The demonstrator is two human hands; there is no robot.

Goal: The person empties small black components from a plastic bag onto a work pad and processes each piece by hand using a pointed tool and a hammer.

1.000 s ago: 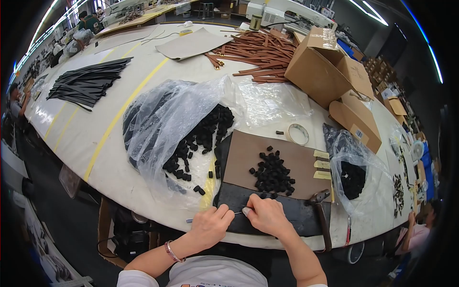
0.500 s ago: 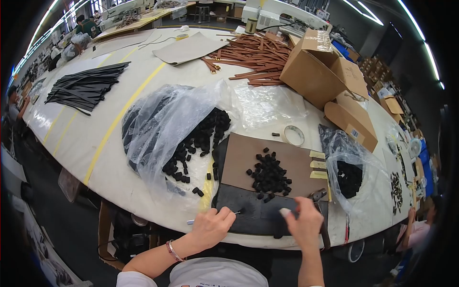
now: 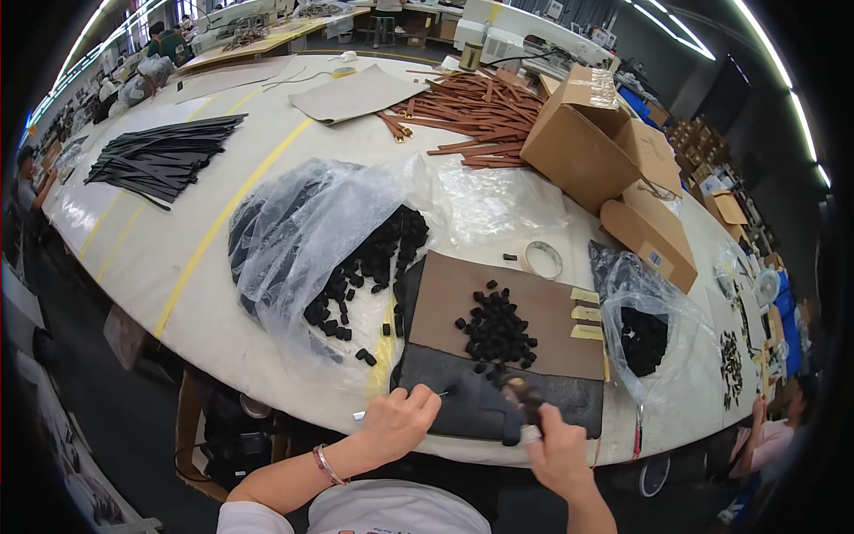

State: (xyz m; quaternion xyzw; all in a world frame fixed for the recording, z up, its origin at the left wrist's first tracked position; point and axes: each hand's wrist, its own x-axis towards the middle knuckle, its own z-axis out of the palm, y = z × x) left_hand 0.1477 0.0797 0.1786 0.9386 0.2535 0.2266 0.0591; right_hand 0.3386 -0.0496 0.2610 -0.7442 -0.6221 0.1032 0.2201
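Pinching a rod [image 3: 358,416] in the knuckles-up left hand [image 3: 400,422] at the mat's [image 3: 571,400] near-left corner; curling fingers of the right hand [image 3: 558,451] round a hammer [image 3: 527,400] over it.

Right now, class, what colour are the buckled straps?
The buckled straps are reddish brown, head view.

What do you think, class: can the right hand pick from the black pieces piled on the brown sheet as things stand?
Probably not: the piled black pieces lie uncovered just ahead, but the right hand grips a blurred, hammer-like tool that would likely need setting aside first.
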